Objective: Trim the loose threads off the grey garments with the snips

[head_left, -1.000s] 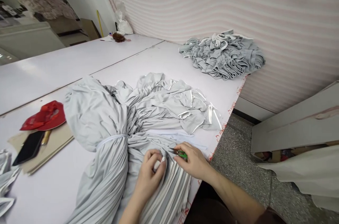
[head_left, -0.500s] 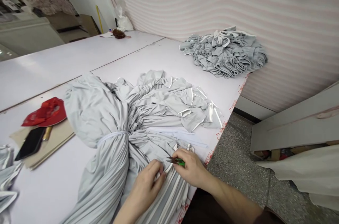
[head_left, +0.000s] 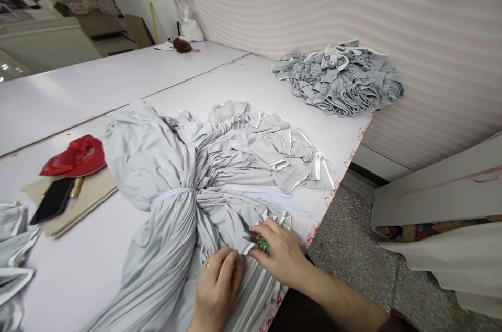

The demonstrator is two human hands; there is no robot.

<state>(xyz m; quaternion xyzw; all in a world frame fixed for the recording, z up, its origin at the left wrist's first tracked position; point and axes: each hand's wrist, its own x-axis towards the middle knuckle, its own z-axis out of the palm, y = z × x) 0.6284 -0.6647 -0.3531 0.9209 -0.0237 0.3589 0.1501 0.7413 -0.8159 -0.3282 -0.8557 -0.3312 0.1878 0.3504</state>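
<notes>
A large bundle of light grey fabric (head_left: 160,248), tied round with a pale band (head_left: 172,194), lies on the white table. My right hand (head_left: 280,253) is closed on small green-handled scissors (head_left: 259,239), their blades pointing left over the cloth. Its thumb and fingertips also touch a white-trimmed edge of the fabric. Just to the left, my left hand (head_left: 218,282), with a ring on one finger, is closed with its fingertips pinching the grey cloth. White-edged layers (head_left: 251,295) hang beneath both hands near the table edge.
A second grey pile (head_left: 341,78) sits at the table's far right corner. On the left are a red cap (head_left: 74,157), a black phone (head_left: 53,200) on brown card (head_left: 92,201), and more grey pieces (head_left: 15,253). Speckled floor (head_left: 353,227) lies to the right.
My left hand has turned knuckles up and moved slightly down, closing on the cloth. My right hand's fingertips have come down onto the white-trimmed edge. The view has shifted slightly.
</notes>
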